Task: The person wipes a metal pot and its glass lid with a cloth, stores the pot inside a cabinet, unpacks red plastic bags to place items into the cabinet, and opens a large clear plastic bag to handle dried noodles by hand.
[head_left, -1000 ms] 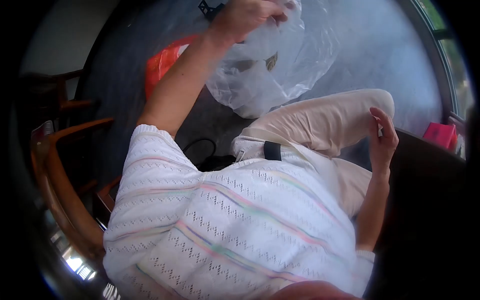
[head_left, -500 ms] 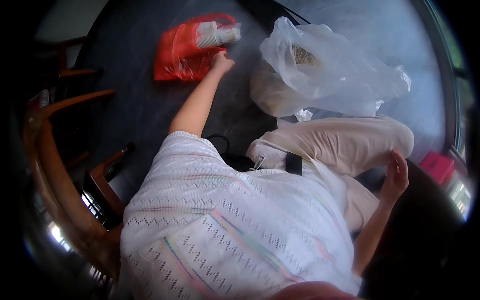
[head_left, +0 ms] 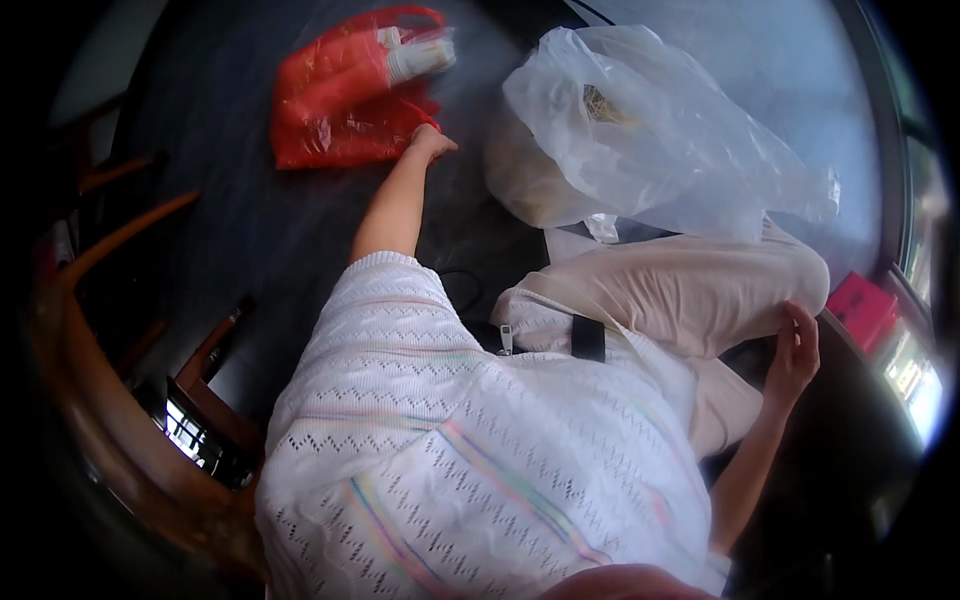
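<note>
My left hand (head_left: 430, 140) reaches forward along the dark floor, with its fingers curled on the lower edge of a red plastic bag (head_left: 330, 100). A stack of white cups (head_left: 420, 55) shows through the top of that bag. Next to my bent knee in beige trousers (head_left: 700, 285), my right hand (head_left: 795, 350) is raised with its fingers apart and nothing in it. A large clear plastic bag (head_left: 660, 140) with brownish contents lies on the floor just beyond the knee, apart from both hands.
A curved wooden chair arm (head_left: 110, 400) runs down the left side. A black cable (head_left: 455, 280) lies on the floor by my hip. A pink-red box (head_left: 865, 300) sits on a dark surface at the right.
One second ago my left hand held the clear bag up. It has let the bag go onto the floor and moved left to the red bag. My right hand stayed by the knee.
</note>
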{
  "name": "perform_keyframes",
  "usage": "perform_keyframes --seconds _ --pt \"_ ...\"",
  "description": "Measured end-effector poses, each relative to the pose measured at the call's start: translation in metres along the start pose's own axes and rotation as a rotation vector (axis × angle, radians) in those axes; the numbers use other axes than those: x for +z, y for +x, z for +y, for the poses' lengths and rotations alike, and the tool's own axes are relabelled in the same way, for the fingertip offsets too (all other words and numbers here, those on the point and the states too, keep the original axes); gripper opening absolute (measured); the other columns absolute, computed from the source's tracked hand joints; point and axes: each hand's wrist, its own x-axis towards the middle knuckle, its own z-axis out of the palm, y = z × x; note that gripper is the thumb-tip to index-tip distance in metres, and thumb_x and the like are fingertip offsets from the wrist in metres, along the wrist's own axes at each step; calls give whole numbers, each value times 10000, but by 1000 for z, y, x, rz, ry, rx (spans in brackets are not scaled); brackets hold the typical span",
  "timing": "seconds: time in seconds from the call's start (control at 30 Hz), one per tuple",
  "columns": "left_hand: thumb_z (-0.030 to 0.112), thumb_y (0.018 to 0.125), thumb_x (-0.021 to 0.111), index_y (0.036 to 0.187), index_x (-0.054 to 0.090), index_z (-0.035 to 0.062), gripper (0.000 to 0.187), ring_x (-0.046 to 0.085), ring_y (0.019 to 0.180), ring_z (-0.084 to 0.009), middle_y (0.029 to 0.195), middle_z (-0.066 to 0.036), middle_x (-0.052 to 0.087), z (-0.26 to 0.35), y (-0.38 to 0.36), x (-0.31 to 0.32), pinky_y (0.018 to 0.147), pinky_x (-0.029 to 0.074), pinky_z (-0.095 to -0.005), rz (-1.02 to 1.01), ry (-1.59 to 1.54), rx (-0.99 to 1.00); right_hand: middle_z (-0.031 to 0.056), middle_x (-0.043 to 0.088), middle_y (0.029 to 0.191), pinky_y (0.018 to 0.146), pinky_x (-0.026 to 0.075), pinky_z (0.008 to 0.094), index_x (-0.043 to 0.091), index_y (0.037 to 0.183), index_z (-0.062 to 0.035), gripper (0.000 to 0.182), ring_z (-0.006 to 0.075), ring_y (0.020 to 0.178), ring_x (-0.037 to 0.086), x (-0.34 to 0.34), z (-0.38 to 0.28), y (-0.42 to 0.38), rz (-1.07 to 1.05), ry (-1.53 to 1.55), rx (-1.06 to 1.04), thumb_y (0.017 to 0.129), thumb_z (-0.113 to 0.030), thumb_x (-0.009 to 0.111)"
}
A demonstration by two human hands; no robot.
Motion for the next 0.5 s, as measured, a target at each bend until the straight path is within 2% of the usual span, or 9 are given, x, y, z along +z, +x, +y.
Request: perform_keyframes --seconds 0.03,0.07,0.1,0.13,0.17,0.27,0.4,0.47,0.5 --pt "182 683 710 612 565 -6 248 548 465 -202 573 -94 566 -6 -11 6 453 454 -354 -8 98 68 1 590 1027 822 427 222 596 1085 -26 228 78 941 536 -1 1 0 4 1 15 884 27 505" --pt "202 698 693 614 577 -5 252 554 464 -203 570 -93 568 -4 -31 9 456 461 -344 -68 196 56 -3 589 1016 812 426 217 599 1077 -25 222 73 928 535 -2 2 0 7 5 29 881 29 508" --pt "198 700 685 629 583 -7 240 566 472 -210 575 -104 578 -16 -32 21 455 468 -341 -221 308 76 -8 588 1004 803 426 212 601 1068 -24 217 67 915 533 -2 4 0 9 10 42 879 31 512" --pt "180 706 669 646 601 -8 209 579 484 -219 578 -108 591 -20 -58 20 458 477 -348 -291 240 42 -11 586 994 792 424 207 602 1062 -26 212 62 901 531 -1 6 1 19 22 42 877 32 516" --pt "181 731 633 706 651 26 157 625 536 -231 636 -98 640 -32 -72 26 516 512 -350 -364 304 17 -15 584 983 781 421 201 604 1055 -27 207 57 887 529 0 8 2 30 35 40 875 32 519" --pt "196 757 635 774 660 43 156 630 567 -219 712 -94 657 -67 -97 31 501 496 -352 -717 438 -22 -16 585 972 758 417 191 606 1045 -30 198 50 860 527 6 6 6 31 52 -2 873 29 527" --pt "203 798 619 867 656 54 169 653 641 -213 807 -86 668 -45 -119 2 515 488 -336 -1120 571 -175 -7 593 983 748 418 194 604 1042 -30 192 52 851 530 7 10 12 1 19 -10 875 26 526" --pt "189 784 634 881 649 26 191 660 638 -222 780 -100 667 -21 -107 -24 514 485 -341 -839 502 -22 -4 596 990 746 418 196 603 1047 -30 195 54 847 531 9 13 14 1 18 -34 876 25 526" --pt "175 754 640 839 645 -4 198 660 619 -229 734 -112 659 -11 -93 -33 522 497 -355 -562 392 66 -3 598 993 746 418 196 603 1049 -30 197 54 845 531 10 13 14 4 16 -45 877 24 525"
